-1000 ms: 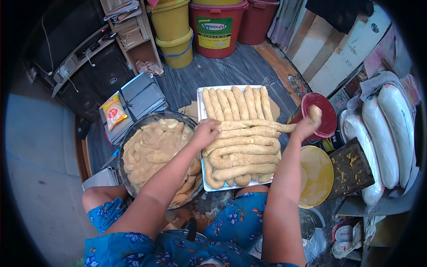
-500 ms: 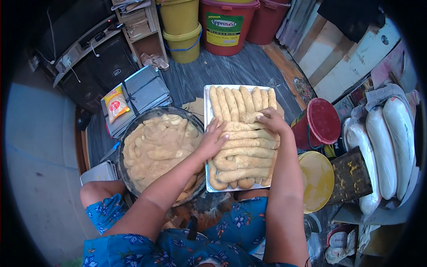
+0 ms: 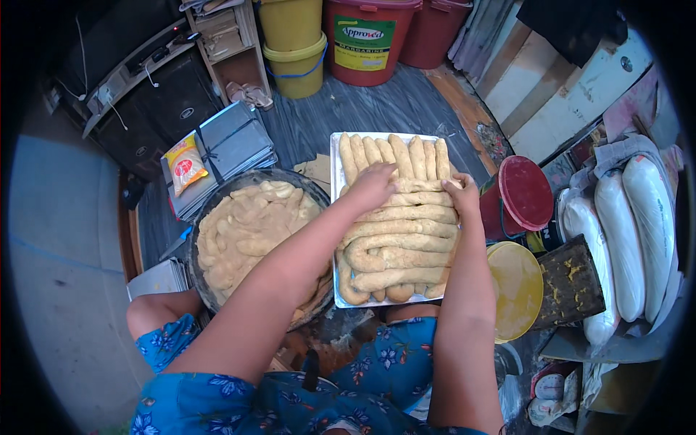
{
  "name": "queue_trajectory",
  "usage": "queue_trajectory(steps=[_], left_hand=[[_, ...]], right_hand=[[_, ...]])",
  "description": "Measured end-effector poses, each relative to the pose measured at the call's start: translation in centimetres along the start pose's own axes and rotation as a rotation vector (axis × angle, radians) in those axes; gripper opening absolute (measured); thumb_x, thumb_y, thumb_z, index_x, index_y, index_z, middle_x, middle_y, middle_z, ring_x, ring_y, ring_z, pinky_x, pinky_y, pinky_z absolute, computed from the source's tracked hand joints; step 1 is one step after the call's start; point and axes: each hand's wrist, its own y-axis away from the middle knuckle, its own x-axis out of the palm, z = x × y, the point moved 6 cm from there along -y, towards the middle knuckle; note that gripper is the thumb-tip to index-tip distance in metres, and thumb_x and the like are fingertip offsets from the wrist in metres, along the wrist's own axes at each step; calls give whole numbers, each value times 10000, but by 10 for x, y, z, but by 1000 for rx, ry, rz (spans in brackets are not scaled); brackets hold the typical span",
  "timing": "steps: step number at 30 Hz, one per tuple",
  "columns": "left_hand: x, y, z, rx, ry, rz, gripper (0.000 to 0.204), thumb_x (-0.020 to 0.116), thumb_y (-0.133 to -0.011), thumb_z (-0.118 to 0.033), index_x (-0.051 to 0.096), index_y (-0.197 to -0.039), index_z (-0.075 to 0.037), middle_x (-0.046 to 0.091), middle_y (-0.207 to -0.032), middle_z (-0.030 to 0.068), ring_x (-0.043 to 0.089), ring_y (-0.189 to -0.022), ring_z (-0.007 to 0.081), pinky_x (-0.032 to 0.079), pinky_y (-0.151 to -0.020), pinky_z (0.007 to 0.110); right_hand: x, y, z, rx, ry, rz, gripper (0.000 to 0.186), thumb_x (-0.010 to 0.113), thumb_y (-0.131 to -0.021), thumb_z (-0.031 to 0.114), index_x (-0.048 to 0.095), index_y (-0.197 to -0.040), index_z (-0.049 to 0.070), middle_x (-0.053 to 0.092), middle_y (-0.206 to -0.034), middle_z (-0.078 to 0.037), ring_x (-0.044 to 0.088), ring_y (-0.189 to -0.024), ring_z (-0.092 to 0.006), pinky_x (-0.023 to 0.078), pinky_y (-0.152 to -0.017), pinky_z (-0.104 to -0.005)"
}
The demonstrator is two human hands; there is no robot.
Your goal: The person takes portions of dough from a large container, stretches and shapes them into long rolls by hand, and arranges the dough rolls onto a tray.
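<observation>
Dough rolls (image 3: pixel 395 239) fill one white rectangular tray (image 3: pixel 336 156) in front of the person's knees: about seven short ones stand side by side along the far end, and roughly six longer ones lie crosswise below them, the nearest curling at its left end. Both hands rest on the topmost crosswise roll, just under the upright row. The left hand (image 3: pixel 373 185) lies flat on its left part, fingers loosely bent over the dough; the right hand (image 3: pixel 462 194) pinches its right end with curled fingers. One wide dark bowl (image 3: pixel 217 192) of dough lumps sits touching the tray's left edge. One red lidded tub (image 3: pixel 523 192) and one yellow lid (image 3: pixel 516 286) lie to the right. Half a second ago the right hand was higher, at the upright row; a second ago it reached out beside the red tub.
</observation>
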Motion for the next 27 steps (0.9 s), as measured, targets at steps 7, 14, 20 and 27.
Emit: queue_trajectory(steps=[7,14,20,27], left_hand=[[31,-26,-3,-29,-79,84,271,535,-908,-198,643,-1132,-91,618,-1108,144,570,-1074,312,434,-937,410],[15,7,0,57,-192,166,369,551,-913,-246,577,-1250,-100,555,-1262,133,513,-1186,296,372,-1013,441],[-66,130,36,107,-132,225,468,552,-920,-349,528,-1329,-122,438,-1412,170,400,-1318,342,313,-1079,463],[-189,275,104,-227,2,247,454,600,-912,-282,549,-1289,-35,561,-1277,192,531,-1183,325,405,-1009,395]], right_hand=[[0,0,0,41,195,-23,307,705,-807,332,694,-894,37,656,-836,-85,609,-797,-197,474,-722,-352],[14,2,25,-226,440,-30,201,678,-783,254,734,-956,167,671,-956,-48,591,-976,-265,399,-873,-447],[25,16,38,-352,334,118,169,678,-788,242,738,-938,192,669,-952,-34,566,-1008,-256,358,-894,-438],[27,35,58,-432,535,8,145,641,-819,260,726,-906,181,660,-993,-34,548,-1043,-262,345,-887,-473]])
